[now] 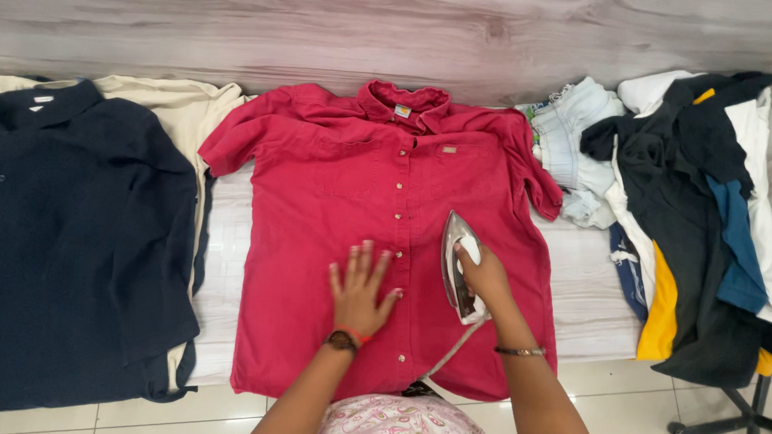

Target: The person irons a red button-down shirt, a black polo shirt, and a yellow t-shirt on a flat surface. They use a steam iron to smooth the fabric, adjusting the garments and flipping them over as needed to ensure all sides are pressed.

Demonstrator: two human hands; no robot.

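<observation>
A right hand (480,272) grips an iron (457,264) on a red short-sleeved shirt (335,198) spread mid-table (585,284), while the left hand (362,289) presses flat, fingers spread, near the front edge.

open board strip (584,288) right of red shirt (344,198), clothes heap (694,211) beyond

Left hand (362,291): flat, palm down, fingers spread, wrist banded.
Right hand (482,272): fingers curled closed in a grip, wrist with a thin bracelet.
Forearms: both bare, reaching forward, angled slightly inward.
</observation>
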